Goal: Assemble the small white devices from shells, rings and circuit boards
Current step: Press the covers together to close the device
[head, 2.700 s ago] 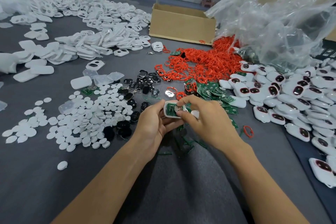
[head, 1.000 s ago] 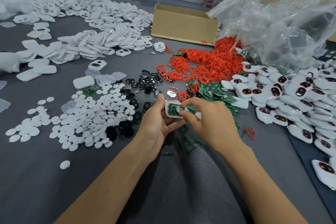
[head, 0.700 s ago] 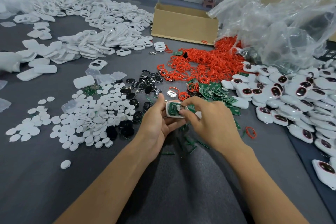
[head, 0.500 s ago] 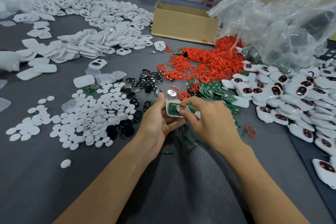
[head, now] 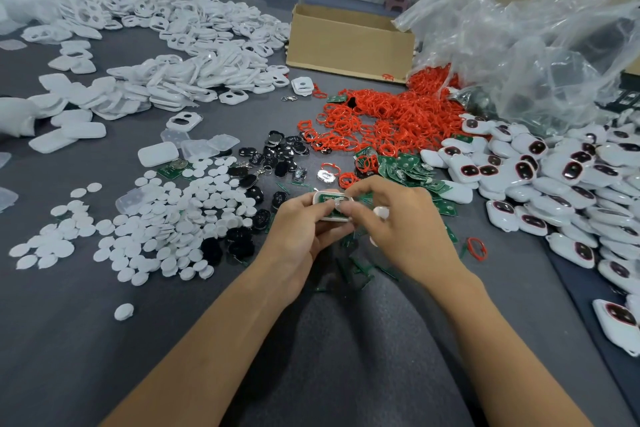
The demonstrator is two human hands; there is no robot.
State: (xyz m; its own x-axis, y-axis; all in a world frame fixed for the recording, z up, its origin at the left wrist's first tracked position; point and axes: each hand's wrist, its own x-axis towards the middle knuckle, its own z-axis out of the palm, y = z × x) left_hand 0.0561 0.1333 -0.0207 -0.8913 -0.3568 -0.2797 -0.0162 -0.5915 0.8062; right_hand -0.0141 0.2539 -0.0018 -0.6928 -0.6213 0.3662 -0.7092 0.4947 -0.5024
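Head view shows the white shell (head: 331,218), with a green circuit board (head: 327,199) lying in it, held just above the table (head: 69,340) at near centre. The left hand (head: 298,232) curls round the shell's left end, and the right hand (head: 398,229) pinches down at the board's right end with thumb and forefinger; whether a small white piece sits tucked in that palm I cannot tell. The shell looks light, stiff and smooth, so likely slippery, and is best held by its edges. The thin board probably wants pressure at its rim, not on its components. A grey cloth-like surface covers the table. Red rings (head: 391,118) heap beyond the hands, with loose boards (head: 405,166) just in front of them. Finished devices (head: 554,184) lie right, white discs (head: 166,225) left and empty shells (head: 194,52) far left. A cardboard box (head: 349,45) and a clear plastic bag (head: 536,38) sit farthest away.
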